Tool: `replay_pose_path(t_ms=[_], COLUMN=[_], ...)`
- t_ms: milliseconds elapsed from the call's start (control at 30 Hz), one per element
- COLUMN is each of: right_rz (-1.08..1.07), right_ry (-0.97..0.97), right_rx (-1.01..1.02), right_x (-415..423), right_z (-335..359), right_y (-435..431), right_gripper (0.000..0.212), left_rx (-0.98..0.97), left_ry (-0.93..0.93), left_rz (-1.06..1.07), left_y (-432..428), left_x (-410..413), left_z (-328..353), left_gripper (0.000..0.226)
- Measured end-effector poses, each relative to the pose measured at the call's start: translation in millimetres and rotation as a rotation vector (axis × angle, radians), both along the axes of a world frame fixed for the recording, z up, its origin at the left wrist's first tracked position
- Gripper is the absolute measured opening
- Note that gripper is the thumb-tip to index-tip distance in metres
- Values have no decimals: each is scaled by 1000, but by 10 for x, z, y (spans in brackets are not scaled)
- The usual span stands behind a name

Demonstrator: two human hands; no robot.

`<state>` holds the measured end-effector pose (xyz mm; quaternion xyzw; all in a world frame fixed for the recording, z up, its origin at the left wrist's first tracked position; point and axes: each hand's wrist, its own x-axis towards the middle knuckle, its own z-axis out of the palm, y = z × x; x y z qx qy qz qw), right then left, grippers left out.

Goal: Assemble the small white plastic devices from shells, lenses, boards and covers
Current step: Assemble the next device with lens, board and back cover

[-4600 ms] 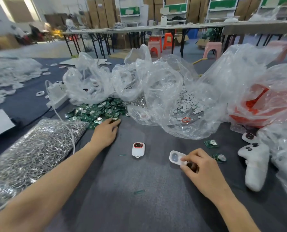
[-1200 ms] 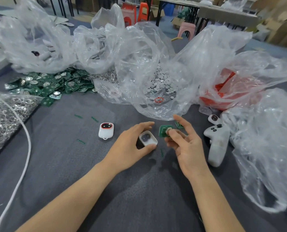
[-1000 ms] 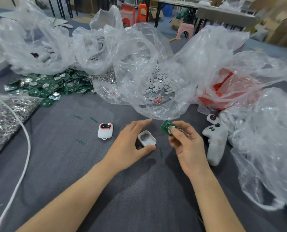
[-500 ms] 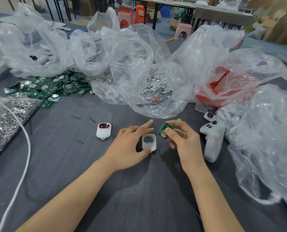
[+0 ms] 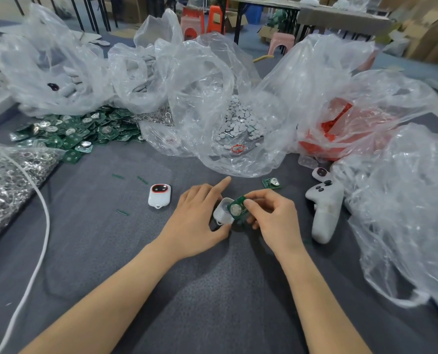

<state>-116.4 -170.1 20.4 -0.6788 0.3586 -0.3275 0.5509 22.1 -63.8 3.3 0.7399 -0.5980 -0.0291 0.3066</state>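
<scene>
dark grey felt covers the tabletop (image 5: 212, 297), and across the room behind it stand other tables, plastic stools and cardboard boxes. near the middle of the tabletop the left grip (image 5: 196, 221) holds a small white shell (image 5: 221, 213), thumb at its near edge and curled fingers behind it, while the index finger (image 5: 223, 182) sticks out straight, pointing away. the shell's open side faces toward the right. the right grip (image 5: 274, 218) pinches a green board (image 5: 237, 209) between thumb and fingertips, with a round silver part facing the camera. the board is tilted and rests against the shell's open side; whether it is seated inside cannot be told.

just left of the hands lies a finished white device (image 5: 159, 195) with a red-ringed dark lens, face up. a spare green board (image 5: 271, 183) lies beyond the right grip, apart from it. to the right sits a white controller-shaped object (image 5: 324, 213), and beside its far end a small white piece with a dark lens (image 5: 320, 173).

along the far side are crumpled clear bags: one with small grey discs (image 5: 238, 121), one with red parts (image 5: 340, 129), one at far left with white pieces (image 5: 57, 75). a heap of green boards (image 5: 72, 131) lies loose in front of that last bag. a bag of metal rings (image 5: 5, 180) lies at the left edge, crossed by a white cable (image 5: 42, 226). another clear bag (image 5: 412, 205) fills the right side.
</scene>
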Motion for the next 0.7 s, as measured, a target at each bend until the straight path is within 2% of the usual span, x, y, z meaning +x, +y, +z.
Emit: replay_pose_path(t_ms=[367, 700], right_rz=[-56, -91], right_ry=[15, 121], right_rx=[-109, -221], right_x=[42, 87], right_z=[-53, -52], right_y=[8, 20], right_gripper=[20, 11], left_rx=[-25, -38], left_ry=[113, 121], left_rz=[-35, -83], left_y=[2, -1], left_x=[30, 14], left_z=[-14, 1], left_gripper=[80, 87])
